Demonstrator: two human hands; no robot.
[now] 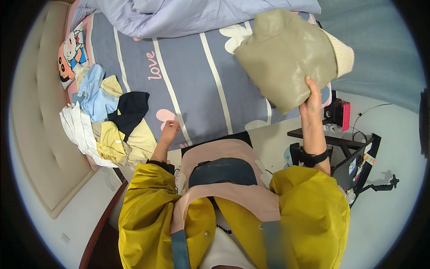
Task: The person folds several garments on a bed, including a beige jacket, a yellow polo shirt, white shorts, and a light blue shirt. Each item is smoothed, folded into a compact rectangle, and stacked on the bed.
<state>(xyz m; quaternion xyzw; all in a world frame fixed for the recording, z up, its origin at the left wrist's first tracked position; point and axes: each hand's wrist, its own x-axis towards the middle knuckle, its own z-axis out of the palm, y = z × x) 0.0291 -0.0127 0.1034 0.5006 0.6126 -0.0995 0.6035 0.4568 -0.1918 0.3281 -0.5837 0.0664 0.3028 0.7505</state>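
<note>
My right hand (312, 99) grips the near edge of a folded khaki garment (291, 58) with a smooth, leather-like surface, thumb on top. It is raised over the right part of the bed. A cream ribbed band (341, 53) sticks out at its right side. My left hand (170, 130) hovers near the bed's front edge, fingers curled in, with nothing visible in them. Left of it lies a loose pile of clothes: a light blue piece (96, 96), a black piece (131, 112), a yellow piece (112, 142) and a white piece (80, 130).
The bed has a grey-blue striped sheet (192, 80) with a lilac quilt (179, 18) bunched at the back. A cartoon cushion (71, 56) leans by the padded headboard (42, 112). At the right stand a black-framed stand (358, 157) and a blue curtain (376, 49).
</note>
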